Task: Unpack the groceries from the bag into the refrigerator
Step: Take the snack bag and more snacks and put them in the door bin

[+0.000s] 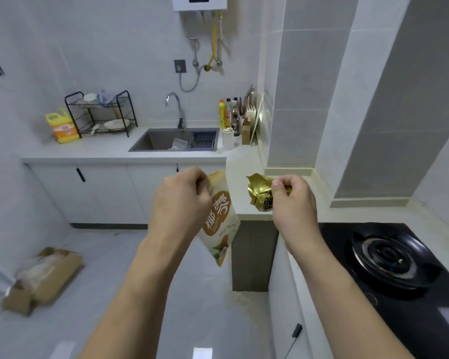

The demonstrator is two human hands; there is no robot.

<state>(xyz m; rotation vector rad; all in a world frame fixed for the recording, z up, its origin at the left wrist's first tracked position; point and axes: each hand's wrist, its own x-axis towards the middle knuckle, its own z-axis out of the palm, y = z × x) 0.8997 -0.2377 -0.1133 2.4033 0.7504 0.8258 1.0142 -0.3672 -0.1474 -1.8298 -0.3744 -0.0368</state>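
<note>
Foil packets are in transit: my left hand (182, 200) pinches the cream pouch (219, 216), my right hand (292, 200) the gold packet (259, 191); refrigerator and bag unseen, stowing outstanding

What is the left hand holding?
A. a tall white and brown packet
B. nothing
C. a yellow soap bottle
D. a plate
A: the left hand pinches the top of a tall white and brown packet that hangs down over the floor, while the right hand holds a crumpled gold packet.
</note>
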